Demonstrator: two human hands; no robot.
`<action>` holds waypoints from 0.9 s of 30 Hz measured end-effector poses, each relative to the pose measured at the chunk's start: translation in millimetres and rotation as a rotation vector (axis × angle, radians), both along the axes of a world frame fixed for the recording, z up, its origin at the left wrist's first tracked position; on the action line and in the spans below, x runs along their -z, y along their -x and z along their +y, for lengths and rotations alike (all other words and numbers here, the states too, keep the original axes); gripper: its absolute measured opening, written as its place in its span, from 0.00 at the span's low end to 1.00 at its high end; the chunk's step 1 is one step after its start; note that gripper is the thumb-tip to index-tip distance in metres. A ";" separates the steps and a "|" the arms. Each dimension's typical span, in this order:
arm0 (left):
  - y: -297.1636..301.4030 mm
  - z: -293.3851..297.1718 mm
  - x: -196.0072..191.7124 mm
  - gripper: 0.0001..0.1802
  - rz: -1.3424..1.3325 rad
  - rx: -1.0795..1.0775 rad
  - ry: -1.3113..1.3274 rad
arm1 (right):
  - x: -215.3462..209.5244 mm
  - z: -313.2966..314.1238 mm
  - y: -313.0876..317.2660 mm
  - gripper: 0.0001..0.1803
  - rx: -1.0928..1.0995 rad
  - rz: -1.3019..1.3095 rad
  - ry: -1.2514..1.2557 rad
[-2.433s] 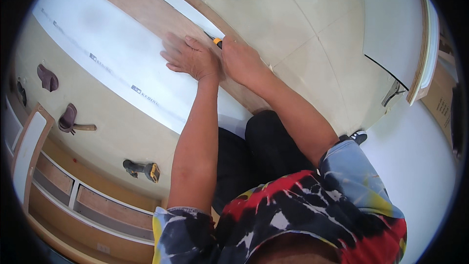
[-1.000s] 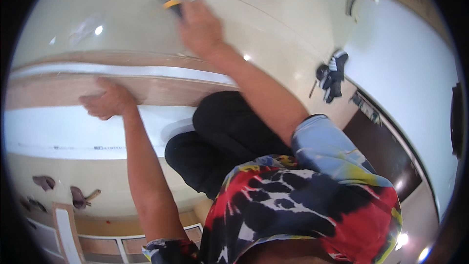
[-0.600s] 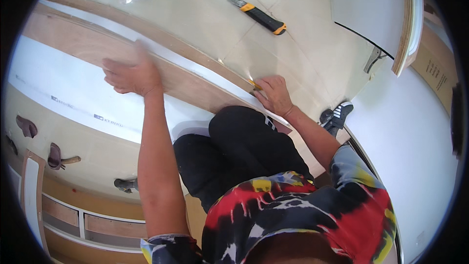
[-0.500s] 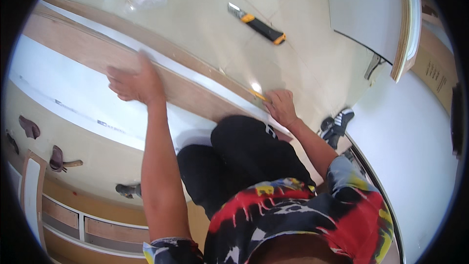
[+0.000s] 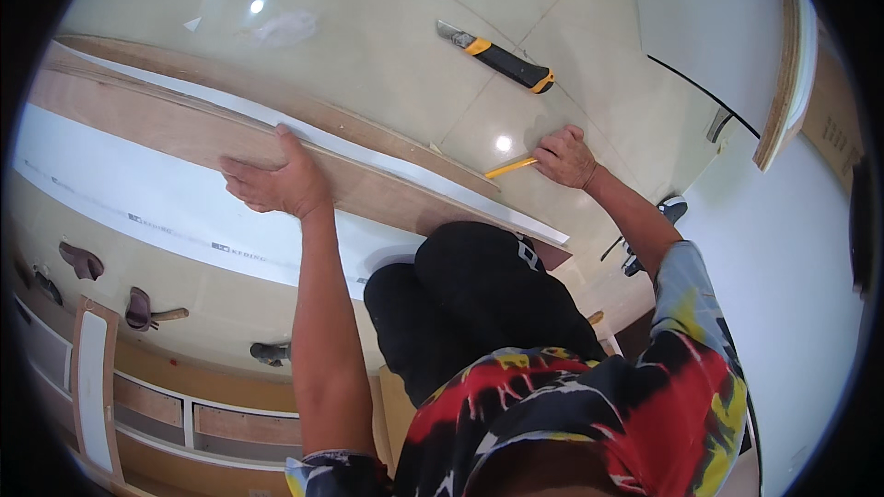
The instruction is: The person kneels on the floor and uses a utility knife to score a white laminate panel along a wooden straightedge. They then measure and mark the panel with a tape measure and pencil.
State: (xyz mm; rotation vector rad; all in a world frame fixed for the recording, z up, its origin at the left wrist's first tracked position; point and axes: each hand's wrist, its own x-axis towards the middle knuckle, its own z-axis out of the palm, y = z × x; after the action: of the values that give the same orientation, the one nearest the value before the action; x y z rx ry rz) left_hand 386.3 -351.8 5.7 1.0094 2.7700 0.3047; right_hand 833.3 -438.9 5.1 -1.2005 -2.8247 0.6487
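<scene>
the knife point(image 5: 502, 60), in the right hand moments ago, now lies on the tiled floor point(image 5: 368, 23), its blade end toward the upper left; the right hand point(image 5: 566, 156) has instead taken up a yellow pencil point(image 5: 511, 167) and is closed around one end of it, low over the floor. the pencil's free end points left, just beside the near end of a thin brown strip point(image 5: 341, 115); whether they touch cannot be told. the swap suggests cutting has paused and the pencil is now the tool in use. the left hand point(image 5: 290, 179) rests on the long brown board point(image 5: 378, 191), open, thumb out toward the far edge, much as it did before, seemingly steadying it. the board lies slantwise before the person's knees point(image 5: 460, 267), between a white strip point(image 5: 525, 219) on its far side and a wide white panel point(image 5: 175, 207) on its near side. as for containers, a low cabinet point(image 5: 189, 423) at lower left has a white frame divided into compartments, with brown wood showing inside; their depths are too dim to read. at the right rim stands part of a brown carton point(image 5: 833, 106), its contents hidden. a crumpled clear wrapper point(image 5: 287, 28) lies on the floor beyond the boards.
</scene>
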 end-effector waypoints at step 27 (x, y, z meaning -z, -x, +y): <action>6.8 23.8 -3.0 0.64 0.107 -0.141 -0.123 | 1.4 12.5 10.1 0.14 0.019 0.239 -0.199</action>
State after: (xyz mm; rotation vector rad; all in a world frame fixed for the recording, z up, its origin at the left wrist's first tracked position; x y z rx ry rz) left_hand 379.5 -327.9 8.6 0.8826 2.9575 0.4591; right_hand 823.2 -426.4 3.7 -1.0398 -2.6042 0.4614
